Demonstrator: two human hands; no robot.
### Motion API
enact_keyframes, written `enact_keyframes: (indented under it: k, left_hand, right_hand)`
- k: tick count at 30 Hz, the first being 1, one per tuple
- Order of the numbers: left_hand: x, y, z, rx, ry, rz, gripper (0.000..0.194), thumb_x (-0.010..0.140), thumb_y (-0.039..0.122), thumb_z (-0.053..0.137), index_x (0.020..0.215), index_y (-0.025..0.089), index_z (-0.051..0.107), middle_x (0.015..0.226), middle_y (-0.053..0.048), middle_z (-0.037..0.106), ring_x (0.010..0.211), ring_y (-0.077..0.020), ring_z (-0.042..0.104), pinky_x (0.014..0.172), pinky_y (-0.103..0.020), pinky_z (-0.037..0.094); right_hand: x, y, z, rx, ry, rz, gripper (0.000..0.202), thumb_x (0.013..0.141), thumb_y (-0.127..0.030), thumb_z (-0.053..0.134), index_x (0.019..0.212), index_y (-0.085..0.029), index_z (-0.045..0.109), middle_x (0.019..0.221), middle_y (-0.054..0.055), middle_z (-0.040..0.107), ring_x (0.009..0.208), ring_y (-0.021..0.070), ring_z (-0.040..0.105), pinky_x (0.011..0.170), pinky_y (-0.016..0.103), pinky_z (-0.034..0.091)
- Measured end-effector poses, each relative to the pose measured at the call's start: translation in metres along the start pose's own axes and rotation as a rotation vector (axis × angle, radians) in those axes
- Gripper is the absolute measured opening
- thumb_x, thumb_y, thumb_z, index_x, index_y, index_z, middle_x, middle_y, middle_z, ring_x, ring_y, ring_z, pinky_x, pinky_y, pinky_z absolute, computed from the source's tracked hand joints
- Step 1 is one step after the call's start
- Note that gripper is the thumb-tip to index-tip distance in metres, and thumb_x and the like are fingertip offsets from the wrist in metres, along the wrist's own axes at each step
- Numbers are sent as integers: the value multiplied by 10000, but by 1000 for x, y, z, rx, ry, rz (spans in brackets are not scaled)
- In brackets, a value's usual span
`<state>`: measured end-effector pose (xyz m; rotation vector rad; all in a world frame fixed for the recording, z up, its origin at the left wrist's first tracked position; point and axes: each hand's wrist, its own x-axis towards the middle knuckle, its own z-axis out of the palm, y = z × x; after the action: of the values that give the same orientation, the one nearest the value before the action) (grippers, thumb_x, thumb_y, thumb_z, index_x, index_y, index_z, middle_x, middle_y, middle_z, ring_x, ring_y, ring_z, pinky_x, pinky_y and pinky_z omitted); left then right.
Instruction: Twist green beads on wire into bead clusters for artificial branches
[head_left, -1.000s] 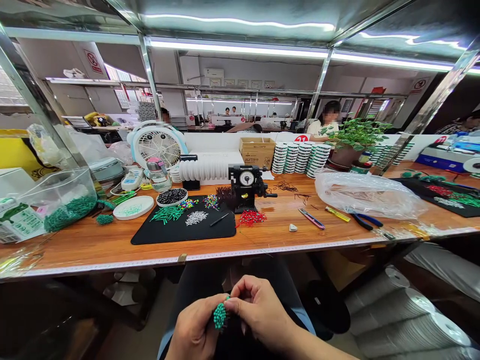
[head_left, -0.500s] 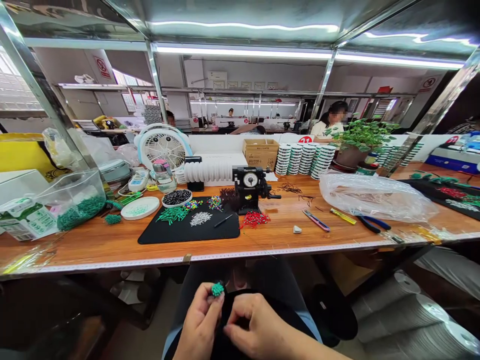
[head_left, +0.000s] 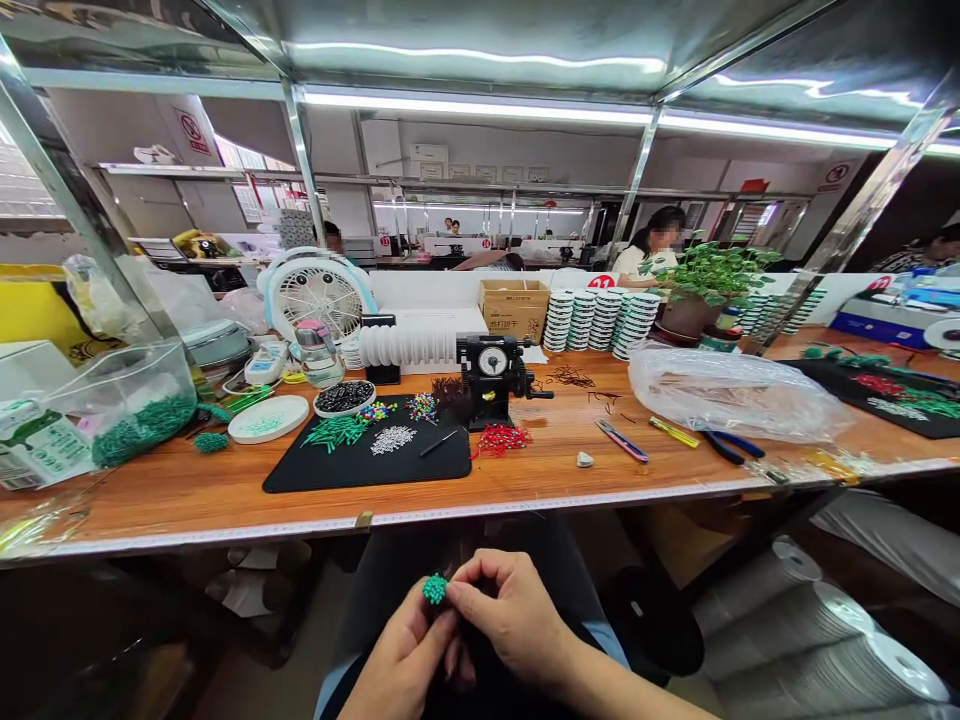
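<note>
Over my lap, below the table's front edge, my left hand [head_left: 411, 640] is closed on a small round cluster of green beads [head_left: 434, 589], which shows above its thumb and finger. My right hand [head_left: 504, 607] is pinched at the right side of that cluster, thumb and forefinger together; whatever lies between those fingertips is too small to make out. On the table, a black mat [head_left: 367, 468] bears green pieces [head_left: 334, 431], silver beads [head_left: 393, 440], mixed coloured beads [head_left: 421, 406] and a thin dark tool [head_left: 438, 443]. Red pieces [head_left: 504, 438] lie beside the mat.
A black hand-cranked machine [head_left: 493, 365] stands behind the mat, with a fan [head_left: 319, 297] at its left. Cutters [head_left: 622, 441], pliers [head_left: 731, 445] and a plastic bag [head_left: 739, 395] lie to the right. Spools [head_left: 862, 625] stand below. A person [head_left: 651, 252] sits across the table.
My right hand has moved up and left, from beside my left hand to the green bead cluster. The whole view has shifted slightly.
</note>
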<state>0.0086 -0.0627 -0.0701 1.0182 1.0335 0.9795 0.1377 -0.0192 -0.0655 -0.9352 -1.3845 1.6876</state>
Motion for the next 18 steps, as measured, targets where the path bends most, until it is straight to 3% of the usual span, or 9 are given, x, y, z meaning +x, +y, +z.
enact_keyframes:
  k: [7,10,14,18]
  left_hand:
    - [-1,0,-6,-216,156,71,192,856,346,529,742,194,505,580,42,487,558,-111,479,586,-254,416]
    - [-4,5,-5,-355,216,49,172,809,333,594,755,185,525,548,47,465,514,-105,442,529,-245,404]
    - [-7,10,-5,-488,272,34,164,768,304,642,768,173,542,530,58,412,466,-82,371,444,-215,339]
    - [-8,15,-6,-655,248,-20,186,754,258,658,694,172,504,527,69,354,428,-54,301,403,-194,267]
  right_hand:
    - [-5,3,-7,-110,123,-139,247,772,-359,632,687,-127,618,556,-13,534,460,80,482,443,193,377]
    - [-8,5,-11,-23,56,-126,243,803,-379,602,750,-142,586,552,-34,500,391,55,407,373,180,316]
    - [-14,9,-11,-31,56,-233,220,827,-355,583,749,-149,588,652,-14,491,465,68,464,390,178,363]
    - [-18,12,-9,-96,25,-262,196,859,-321,544,762,-159,596,693,0,502,518,82,494,415,182,396]
